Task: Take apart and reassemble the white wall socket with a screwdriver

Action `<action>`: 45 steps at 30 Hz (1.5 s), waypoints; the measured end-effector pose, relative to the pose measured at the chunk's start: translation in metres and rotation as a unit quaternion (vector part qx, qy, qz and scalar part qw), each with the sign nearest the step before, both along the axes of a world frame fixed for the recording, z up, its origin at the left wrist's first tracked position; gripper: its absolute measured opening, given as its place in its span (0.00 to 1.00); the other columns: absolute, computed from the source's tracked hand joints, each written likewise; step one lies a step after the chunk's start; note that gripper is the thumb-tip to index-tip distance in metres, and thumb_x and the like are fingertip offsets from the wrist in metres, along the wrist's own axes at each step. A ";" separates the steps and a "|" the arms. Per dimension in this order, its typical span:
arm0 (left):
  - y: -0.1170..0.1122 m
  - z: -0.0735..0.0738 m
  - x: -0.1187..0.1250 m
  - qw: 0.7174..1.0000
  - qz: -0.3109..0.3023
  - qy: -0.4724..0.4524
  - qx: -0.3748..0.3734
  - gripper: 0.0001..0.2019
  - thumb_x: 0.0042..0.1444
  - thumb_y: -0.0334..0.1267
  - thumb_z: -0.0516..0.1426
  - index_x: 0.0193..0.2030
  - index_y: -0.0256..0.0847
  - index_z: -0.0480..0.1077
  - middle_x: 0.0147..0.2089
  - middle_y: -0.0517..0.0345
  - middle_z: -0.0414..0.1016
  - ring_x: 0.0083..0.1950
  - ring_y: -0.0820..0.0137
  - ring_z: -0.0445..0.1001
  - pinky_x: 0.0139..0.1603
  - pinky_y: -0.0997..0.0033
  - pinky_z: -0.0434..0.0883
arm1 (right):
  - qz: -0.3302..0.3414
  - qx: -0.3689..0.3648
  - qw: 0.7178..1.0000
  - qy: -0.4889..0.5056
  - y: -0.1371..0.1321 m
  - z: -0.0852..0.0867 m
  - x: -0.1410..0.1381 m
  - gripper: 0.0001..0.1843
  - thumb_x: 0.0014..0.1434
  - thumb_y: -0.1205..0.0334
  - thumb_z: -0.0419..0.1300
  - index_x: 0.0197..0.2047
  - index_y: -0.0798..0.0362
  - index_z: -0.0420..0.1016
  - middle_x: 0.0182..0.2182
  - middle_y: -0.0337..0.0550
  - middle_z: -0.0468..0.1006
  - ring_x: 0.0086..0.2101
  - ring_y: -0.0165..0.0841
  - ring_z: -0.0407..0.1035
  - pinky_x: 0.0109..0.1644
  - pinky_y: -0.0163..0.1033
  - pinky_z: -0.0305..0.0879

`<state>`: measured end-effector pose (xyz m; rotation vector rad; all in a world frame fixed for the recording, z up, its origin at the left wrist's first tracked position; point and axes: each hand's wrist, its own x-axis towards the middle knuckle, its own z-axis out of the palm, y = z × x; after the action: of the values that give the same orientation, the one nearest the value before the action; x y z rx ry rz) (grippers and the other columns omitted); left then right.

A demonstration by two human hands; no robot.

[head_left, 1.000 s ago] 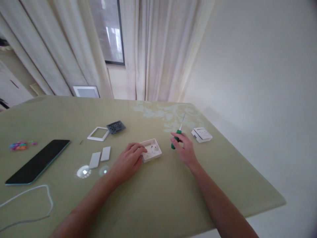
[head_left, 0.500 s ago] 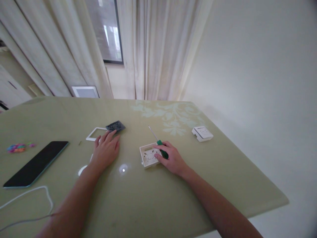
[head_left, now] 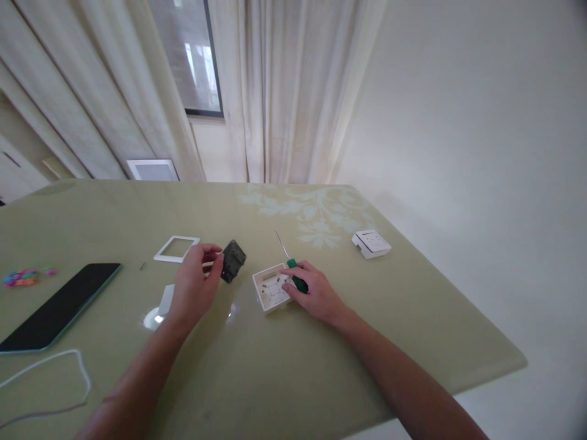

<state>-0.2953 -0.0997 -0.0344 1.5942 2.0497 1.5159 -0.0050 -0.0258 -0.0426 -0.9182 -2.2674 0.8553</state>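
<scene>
My left hand (head_left: 195, 287) pinches a dark grey square switch module (head_left: 233, 261) and holds it tilted just above the table. My right hand (head_left: 314, 296) is closed on a green-handled screwdriver (head_left: 293, 275), whose thin shaft points up and left. That hand also rests against the right side of an open white back box (head_left: 270, 288) lying on the green table (head_left: 293, 366). A white square frame (head_left: 176, 249) lies left of the module. A small white flat plate (head_left: 166, 299) shows partly behind my left hand.
A white assembled switch (head_left: 371, 243) sits at the far right of the table. A black phone (head_left: 55, 307) lies at the left, with a white cable (head_left: 50, 382) in front of it and colourful small bits (head_left: 22, 278) beyond. Curtains and a window stand behind the table.
My left hand left the white box, reached to the dark module by the frame, and has lifted it toward the box. My right hand brought the screwdriver down beside the box.
</scene>
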 end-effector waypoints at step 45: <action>-0.026 0.006 0.062 0.968 -0.249 0.031 0.026 0.41 0.63 0.47 0.69 0.79 0.54 0.57 0.75 0.44 0.69 0.74 0.51 0.72 0.67 0.48 0.80 | 0.071 -0.033 0.988 0.135 -0.005 0.012 0.006 0.53 0.52 0.37 0.78 0.73 0.52 0.68 0.63 0.56 0.71 0.61 0.47 0.70 0.67 0.52 0.70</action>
<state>-0.2337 -0.1260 -0.0288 2.0017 1.4765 1.3479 0.0007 -0.0307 -0.0308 -0.6317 -2.0973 1.0549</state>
